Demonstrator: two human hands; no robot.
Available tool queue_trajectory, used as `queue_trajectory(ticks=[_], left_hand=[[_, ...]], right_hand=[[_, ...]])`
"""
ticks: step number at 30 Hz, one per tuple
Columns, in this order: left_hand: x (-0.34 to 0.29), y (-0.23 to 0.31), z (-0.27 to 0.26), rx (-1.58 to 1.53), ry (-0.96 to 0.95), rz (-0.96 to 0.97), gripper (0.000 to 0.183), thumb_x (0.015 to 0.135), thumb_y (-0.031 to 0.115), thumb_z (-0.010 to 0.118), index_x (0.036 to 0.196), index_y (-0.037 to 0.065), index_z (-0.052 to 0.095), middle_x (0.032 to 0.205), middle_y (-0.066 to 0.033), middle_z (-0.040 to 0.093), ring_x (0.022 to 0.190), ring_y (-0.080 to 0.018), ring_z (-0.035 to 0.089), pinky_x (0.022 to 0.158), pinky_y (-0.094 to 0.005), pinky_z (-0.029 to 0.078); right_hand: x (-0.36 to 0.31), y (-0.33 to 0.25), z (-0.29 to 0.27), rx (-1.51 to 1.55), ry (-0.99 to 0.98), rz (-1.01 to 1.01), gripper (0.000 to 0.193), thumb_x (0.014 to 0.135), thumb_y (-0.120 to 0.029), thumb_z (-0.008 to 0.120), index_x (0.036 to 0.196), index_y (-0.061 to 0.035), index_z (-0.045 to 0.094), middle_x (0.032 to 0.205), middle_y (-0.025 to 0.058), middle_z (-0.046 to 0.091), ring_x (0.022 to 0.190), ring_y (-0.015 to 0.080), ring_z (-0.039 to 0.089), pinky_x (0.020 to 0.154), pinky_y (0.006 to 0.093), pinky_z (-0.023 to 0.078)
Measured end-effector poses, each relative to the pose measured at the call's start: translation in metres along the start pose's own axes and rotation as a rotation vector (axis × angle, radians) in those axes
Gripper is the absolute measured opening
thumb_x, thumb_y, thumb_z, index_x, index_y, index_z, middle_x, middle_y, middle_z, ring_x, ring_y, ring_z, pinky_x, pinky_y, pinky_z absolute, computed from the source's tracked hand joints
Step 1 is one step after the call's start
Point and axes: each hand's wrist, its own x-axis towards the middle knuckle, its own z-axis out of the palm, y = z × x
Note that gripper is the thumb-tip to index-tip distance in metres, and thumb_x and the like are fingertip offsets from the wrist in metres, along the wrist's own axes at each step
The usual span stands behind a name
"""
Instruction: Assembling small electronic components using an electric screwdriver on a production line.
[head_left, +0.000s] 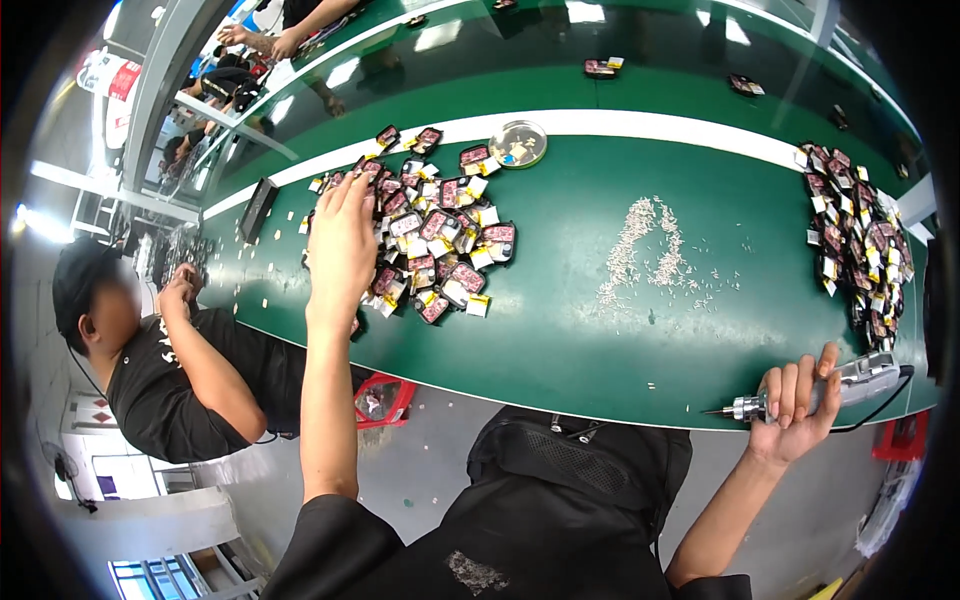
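My left hand (343, 245) reaches over a heap of small black-cased units (437, 228) with pink faces and white and yellow tabs. Its fingers are stretched out, with the tips at the heap's far left edge; no unit shows in its grasp. At the bench's near right edge, my right hand (797, 398) grips an electric screwdriver (862, 380) with a grey body and black cord. The tool lies sideways, its thin bit pointing left. Between the hands, many tiny pale screw-like pieces (630, 250) are spread on the green bench (560, 330).
A round clear dish (519, 144) holding small bits stands behind the heap. More black units (862, 240) are piled at the right end. Beyond a white rail, a belt (680, 85) carries a few units. A co-worker (180, 360) sits at the left near a black tray (259, 210).
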Motion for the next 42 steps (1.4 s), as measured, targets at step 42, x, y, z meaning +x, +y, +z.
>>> queue_trajectory(ticks=[42], left_hand=[[-0.049, 0.192, -0.011, -1.434, -0.300, -0.024, 0.006, 0.081, -0.011, 0.060, 0.084, -0.006, 0.059, 0.087, -0.0122, 0.061, 0.073, -0.0121, 0.056, 0.064, -0.0214, 0.045]], right_hand=[[-0.009, 0.001, 0.004, 0.120, 0.201, -0.027, 0.017, 0.096, -0.022, 0.044, 0.089, -0.0069, 0.047, 0.049, -0.0031, 0.033, 0.037, 0.0078, 0.030, 0.042, 0.0255, 0.035]])
